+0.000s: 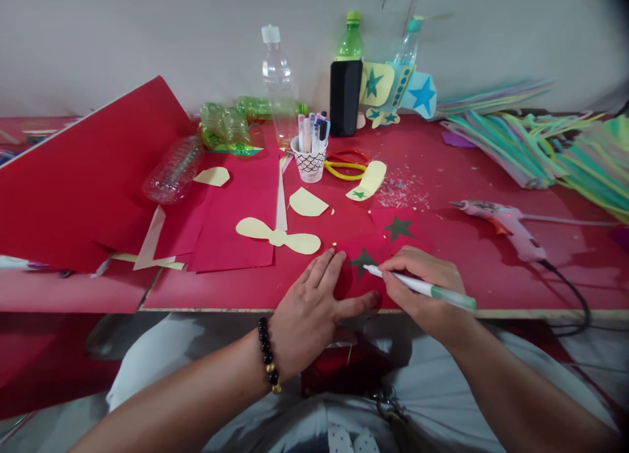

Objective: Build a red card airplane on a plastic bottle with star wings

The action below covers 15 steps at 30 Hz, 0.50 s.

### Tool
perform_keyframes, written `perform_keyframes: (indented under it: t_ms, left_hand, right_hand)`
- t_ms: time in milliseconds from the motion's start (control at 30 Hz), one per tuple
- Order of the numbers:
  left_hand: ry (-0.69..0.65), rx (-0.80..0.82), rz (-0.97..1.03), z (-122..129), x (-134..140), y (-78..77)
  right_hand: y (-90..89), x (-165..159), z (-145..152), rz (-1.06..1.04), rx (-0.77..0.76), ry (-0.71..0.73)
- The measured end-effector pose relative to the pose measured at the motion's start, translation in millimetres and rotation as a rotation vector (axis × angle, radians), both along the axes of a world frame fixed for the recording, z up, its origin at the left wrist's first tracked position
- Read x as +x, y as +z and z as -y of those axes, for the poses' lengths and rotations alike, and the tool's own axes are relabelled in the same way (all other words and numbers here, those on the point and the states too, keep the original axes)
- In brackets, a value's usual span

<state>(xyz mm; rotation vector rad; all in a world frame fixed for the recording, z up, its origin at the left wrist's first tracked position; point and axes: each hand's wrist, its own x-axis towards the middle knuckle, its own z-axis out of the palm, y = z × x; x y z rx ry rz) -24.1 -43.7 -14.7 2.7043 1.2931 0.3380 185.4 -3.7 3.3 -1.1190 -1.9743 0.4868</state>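
In my right hand (432,289) is a white marker with a green end (432,291), its tip on a dark green star (362,260). That star is on a piece of red paper (344,246) near the table's front edge. My left hand (319,299) lies flat with fingers spread, pressing on the same paper. A second green star (398,228) shows on red paper just behind. Left of these lies a pale yellow propeller-shaped cutout (278,236).
A pink glue gun (506,227) lies at the right, its cord over the edge. Behind are a cup of markers (310,161), scissors (346,168), a black phone (344,99) and a clear bottle (278,79). Large red sheets (113,177) cover the left; pipe cleaners (521,145) fill the back right.
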Motion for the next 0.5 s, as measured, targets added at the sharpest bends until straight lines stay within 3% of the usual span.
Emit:
perform_keyframes:
  t_ms: [267, 500]
  left_hand:
    - [-0.004, 0.014, -0.004, 0.4, 0.3, 0.8]
    - [-0.004, 0.007, -0.002, 0.0, 0.7, 2.0]
  right_hand:
    - [-1.5, -1.1, -3.1, -0.041, -0.036, 0.120]
    - [-1.1, -1.1, -3.3, -0.056, -0.015, 0.083]
